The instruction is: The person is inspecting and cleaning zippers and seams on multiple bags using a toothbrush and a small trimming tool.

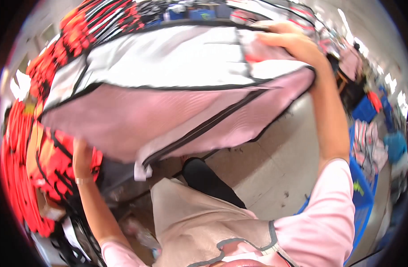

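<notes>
A large, soft pink fabric bag (124,120) spreads across the view at chest height, lifted off the floor. Its lining is shiny white, its edges have black binding, and a black strip runs slantwise over the pink side to a small pale tab. At the far right corner, my right hand (293,42) is closed on the bag, fingers bent over its upper edge. My left hand (81,155) is at the bag's lower left edge and appears to hold it up there; the pink fabric hides most of its fingers. Motion slightly blurs the bag.
Stacks of orange-red fabric pieces (17,164) with black trim rise close on my left. More bundled pieces (275,11) lie beyond the bag. A blue plastic crate (362,187) stands to the right with striped fabric above it. Grey floor (275,160) shows below the bag.
</notes>
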Motion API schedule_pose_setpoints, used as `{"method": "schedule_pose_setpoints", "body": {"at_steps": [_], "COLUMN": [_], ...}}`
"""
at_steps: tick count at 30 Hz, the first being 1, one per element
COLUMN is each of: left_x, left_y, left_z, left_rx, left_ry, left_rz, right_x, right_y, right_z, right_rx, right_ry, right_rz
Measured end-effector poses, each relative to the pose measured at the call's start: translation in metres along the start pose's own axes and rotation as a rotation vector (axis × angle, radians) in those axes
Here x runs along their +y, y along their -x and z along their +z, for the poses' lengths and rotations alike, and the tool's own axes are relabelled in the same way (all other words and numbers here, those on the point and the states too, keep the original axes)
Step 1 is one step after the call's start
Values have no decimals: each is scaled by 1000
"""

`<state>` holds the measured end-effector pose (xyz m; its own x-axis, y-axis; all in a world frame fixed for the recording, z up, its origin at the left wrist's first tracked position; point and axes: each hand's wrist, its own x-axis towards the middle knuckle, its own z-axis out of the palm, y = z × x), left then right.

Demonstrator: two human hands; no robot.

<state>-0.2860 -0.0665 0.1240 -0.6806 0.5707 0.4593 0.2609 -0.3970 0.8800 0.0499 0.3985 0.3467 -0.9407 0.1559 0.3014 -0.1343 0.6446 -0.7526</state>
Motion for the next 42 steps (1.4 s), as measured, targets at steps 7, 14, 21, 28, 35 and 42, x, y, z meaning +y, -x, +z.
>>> {"method": "schedule_pose_setpoints", "body": {"at_steps": [7, 14, 21, 28, 35, 42], "left_x": [18, 40, -6, 2, -35, -53], "left_y": [124, 194, 255, 238, 205, 232], "left_z": [4, 92, 98, 108, 162, 165], "left_rx": [313, 906, 1100, 1090, 1307, 1022], "left_ry": [96, 260, 321, 483, 459, 406], "left_rz": [-131, -379, -578, -501, -444, -481], "right_x": [69, 173, 268, 236, 318, 334], "right_y": [-79, -122, -51, -48, -105, -96], "right_z": [44, 67, 146, 223, 240, 243], "right_rx": [-133, 182, 147, -241, 277, 237], "right_ry": [99, -473, -435, -686, 450, 787], "right_rz": [-50, 209, 556, 593, 193, 171]}}
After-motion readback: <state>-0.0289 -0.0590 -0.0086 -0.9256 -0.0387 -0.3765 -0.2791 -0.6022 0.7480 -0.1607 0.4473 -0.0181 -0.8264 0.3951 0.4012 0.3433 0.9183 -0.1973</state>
